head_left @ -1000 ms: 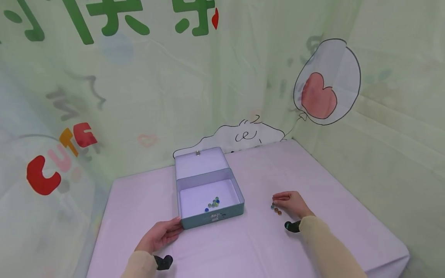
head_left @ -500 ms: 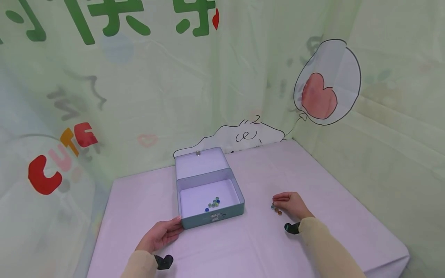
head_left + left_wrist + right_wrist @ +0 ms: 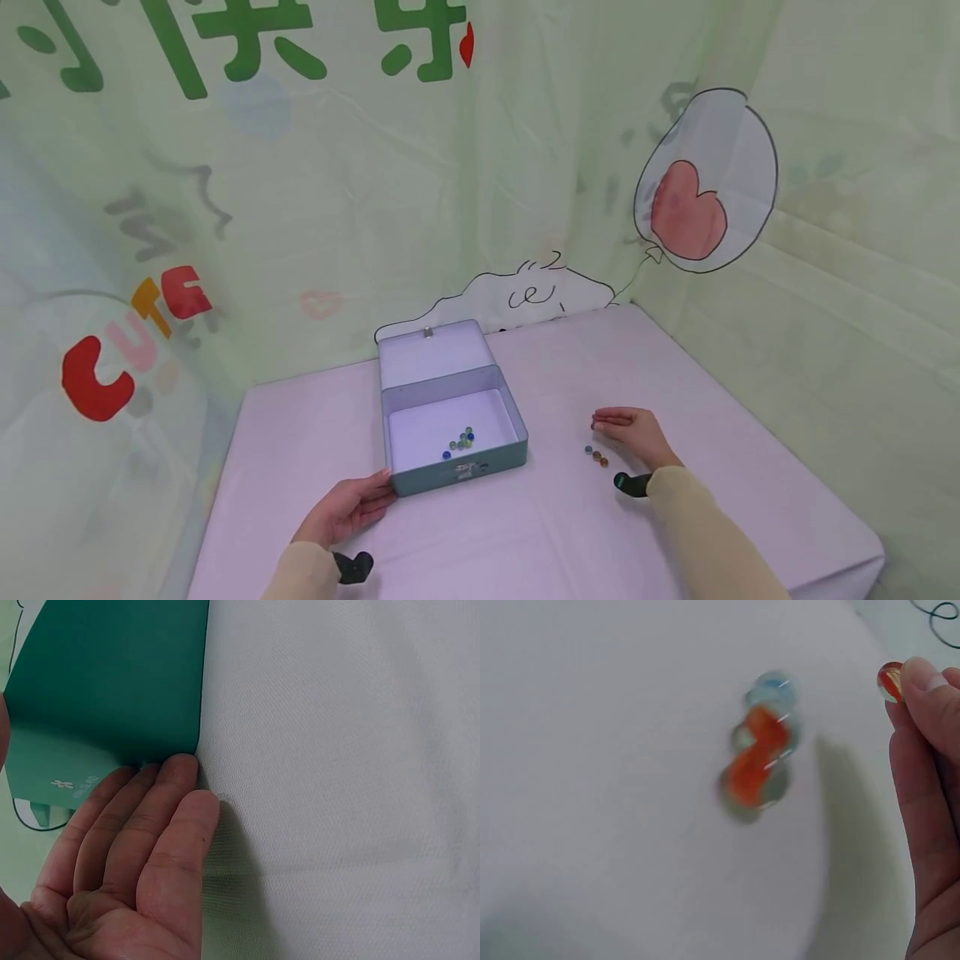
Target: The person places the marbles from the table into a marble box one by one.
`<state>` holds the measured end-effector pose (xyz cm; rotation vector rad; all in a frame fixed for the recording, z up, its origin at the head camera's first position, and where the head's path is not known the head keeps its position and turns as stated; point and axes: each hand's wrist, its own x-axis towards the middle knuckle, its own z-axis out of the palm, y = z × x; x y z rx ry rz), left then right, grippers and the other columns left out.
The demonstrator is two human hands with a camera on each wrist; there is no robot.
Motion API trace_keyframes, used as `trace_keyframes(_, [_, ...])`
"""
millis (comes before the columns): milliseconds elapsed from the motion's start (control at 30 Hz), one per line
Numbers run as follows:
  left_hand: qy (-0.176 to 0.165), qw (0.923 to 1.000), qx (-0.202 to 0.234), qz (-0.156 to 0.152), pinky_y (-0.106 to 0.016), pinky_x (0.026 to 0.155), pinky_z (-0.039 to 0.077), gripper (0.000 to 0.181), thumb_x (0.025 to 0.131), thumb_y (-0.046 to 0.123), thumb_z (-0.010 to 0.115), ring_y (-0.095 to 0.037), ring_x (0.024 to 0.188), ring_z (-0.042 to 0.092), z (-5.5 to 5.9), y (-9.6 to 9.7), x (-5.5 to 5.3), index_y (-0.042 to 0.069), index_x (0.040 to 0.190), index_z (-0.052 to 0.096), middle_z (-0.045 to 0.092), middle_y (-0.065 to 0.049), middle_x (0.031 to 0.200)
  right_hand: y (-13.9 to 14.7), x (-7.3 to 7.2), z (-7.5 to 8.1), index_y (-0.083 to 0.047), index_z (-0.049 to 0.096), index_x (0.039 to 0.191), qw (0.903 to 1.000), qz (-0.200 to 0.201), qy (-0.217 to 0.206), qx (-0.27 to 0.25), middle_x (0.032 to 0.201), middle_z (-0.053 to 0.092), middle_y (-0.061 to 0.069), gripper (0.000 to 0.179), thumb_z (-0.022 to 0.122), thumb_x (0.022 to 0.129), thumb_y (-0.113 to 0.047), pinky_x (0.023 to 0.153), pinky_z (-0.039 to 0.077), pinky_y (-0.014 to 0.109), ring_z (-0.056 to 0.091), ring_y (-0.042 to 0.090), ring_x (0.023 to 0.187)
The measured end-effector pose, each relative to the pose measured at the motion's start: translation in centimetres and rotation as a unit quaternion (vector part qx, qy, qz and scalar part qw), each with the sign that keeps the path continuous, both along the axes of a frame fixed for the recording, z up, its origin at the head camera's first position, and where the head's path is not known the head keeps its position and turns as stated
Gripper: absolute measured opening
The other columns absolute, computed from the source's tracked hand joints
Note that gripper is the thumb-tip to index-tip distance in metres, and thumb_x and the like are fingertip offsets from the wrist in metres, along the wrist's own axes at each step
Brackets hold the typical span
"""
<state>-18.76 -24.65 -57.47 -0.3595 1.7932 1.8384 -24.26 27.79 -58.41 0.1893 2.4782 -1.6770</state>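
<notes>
My right hand [image 3: 637, 435] pinches a clear marble [image 3: 890, 681] with a red and yellow swirl between thumb and fingertips, above the table. Below it, three marbles lie in a short row on the cloth: a light blue marble [image 3: 588, 450] and two orange marbles [image 3: 750, 780]. An open-lidded green tin box [image 3: 502, 457] stands to the left, with several marbles [image 3: 447, 455], blue and greenish, on its floor near the front. My left hand [image 3: 348, 507] rests at the box's front left corner; its extended fingers touch the green outer wall [image 3: 112, 675].
The box's lid [image 3: 431, 354] leans back behind it, a small metal clasp [image 3: 428, 332] at its top edge. Pale cloth covers the table [image 3: 570, 533]. Printed curtains [image 3: 360, 192] hang behind and to the right of the table.
My right hand has risen slightly from the row with the red-swirled marble in its fingertips, leaving three marbles on the cloth. My left hand stays at the box corner.
</notes>
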Motion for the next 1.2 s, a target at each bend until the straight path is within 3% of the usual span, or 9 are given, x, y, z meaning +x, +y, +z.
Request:
trace_keyframes(267, [-0.005,1.0000,-0.004,0.003,-0.053,0.113,0.048,0.063,0.101,0.032,0.065,-0.040,0.131,0.061,-0.2,-0.3,0.0,-0.015,0.140,0.051,0.057,-0.031,0.141,0.0,-1.2,1.8,0.009,0.058,0.137,0.9955,0.003,0.039,-0.086,0.108,0.079,-0.007,0.062,0.080,0.090,-0.025,0.095,0.061,0.027,0.075,0.002,0.098])
trace_keyframes(367, [-0.005,1.0000,-0.004,0.007,-0.054,0.113,0.048,0.062,0.101,0.031,0.066,-0.040,0.130,0.061,-0.2,-0.5,-0.1,-0.015,0.139,0.052,0.058,-0.031,0.140,-1.0,-2.1,2.2,0.008,0.059,0.137,0.9955,0.014,0.034,-0.087,0.112,0.079,-0.002,0.060,0.080,0.090,-0.025,0.094,0.061,0.026,0.075,0.007,0.102])
trace_keyframes(500, [-0.002,1.0000,-0.006,0.007,-0.054,0.113,0.048,0.062,0.101,0.033,0.066,-0.040,0.130,0.061,-0.1,-0.4,0.0,-0.015,0.138,0.052,0.058,-0.031,0.139,-3.9,-3.3,3.2,0.003,0.063,0.135,0.9976,0.025,0.027,-0.058,0.121,0.076,0.010,0.053,0.078,0.092,-0.025,0.095,0.061,0.026,0.075,0.019,0.110])
trace_keyframes(567, [-0.001,1.0000,-0.006,0.005,-0.054,0.113,0.048,0.064,0.100,0.034,0.066,-0.040,0.130,0.061,0.0,-0.3,0.0,-0.015,0.138,0.052,0.059,-0.031,0.139,-5.9,-3.9,3.9,0.001,0.064,0.133,0.9983,0.031,0.026,-0.042,0.124,0.075,0.013,0.050,0.077,0.093,-0.025,0.100,0.059,0.032,0.073,0.024,0.114])
trace_keyframes(700, [0.001,1.0000,-0.006,0.002,-0.054,0.112,0.049,0.064,0.100,0.034,0.066,-0.039,0.129,0.062,0.1,-0.2,0.1,-0.016,0.138,0.052,0.059,-0.031,0.139,-10.0,-4.9,5.1,0.000,0.068,0.129,0.9976,0.056,0.033,-0.026,0.122,0.075,0.014,0.043,0.076,0.093,-0.022,0.107,0.055,0.045,0.074,0.026,0.112])
trace_keyframes(833, [0.005,1.0000,0.001,-0.007,-0.054,0.114,0.047,0.063,0.101,0.033,0.065,-0.040,0.132,0.060,0.1,-0.3,0.1,-0.016,0.139,0.051,0.058,-0.031,0.140,-14.0,-6.0,5.8,-0.003,0.072,0.123,0.9944,0.101,0.033,-0.006,0.115,0.078,0.011,0.035,0.078,0.091,-0.018,0.102,0.059,0.043,0.076,0.022,0.105])
trace_keyframes(1033, [0.011,0.9998,0.004,-0.016,-0.055,0.115,0.046,0.065,0.101,0.034,0.065,-0.041,0.134,0.058,0.4,-0.3,0.0,-0.016,0.140,0.050,0.056,-0.031,0.142,-18.7,-7.5,6.5,-0.006,0.077,0.114,0.9804,0.185,0.030,0.059,0.110,0.079,0.009,0.025,0.079,0.090,-0.013,0.097,0.061,0.039,0.075,0.018,0.099])
trace_keyframes(1200, [0.008,1.0000,0.002,-0.003,-0.054,0.114,0.047,0.066,0.099,0.034,0.068,-0.041,0.132,0.059,0.6,-0.4,0.0,-0.015,0.140,0.051,0.057,-0.032,0.141,-22.2,-8.3,6.8,-0.007,0.079,0.108,0.9613,0.245,0.014,0.125,0.102,0.079,0.007,0.020,0.080,0.087,-0.008,0.094,0.063,0.037,0.076,0.015,0.091])
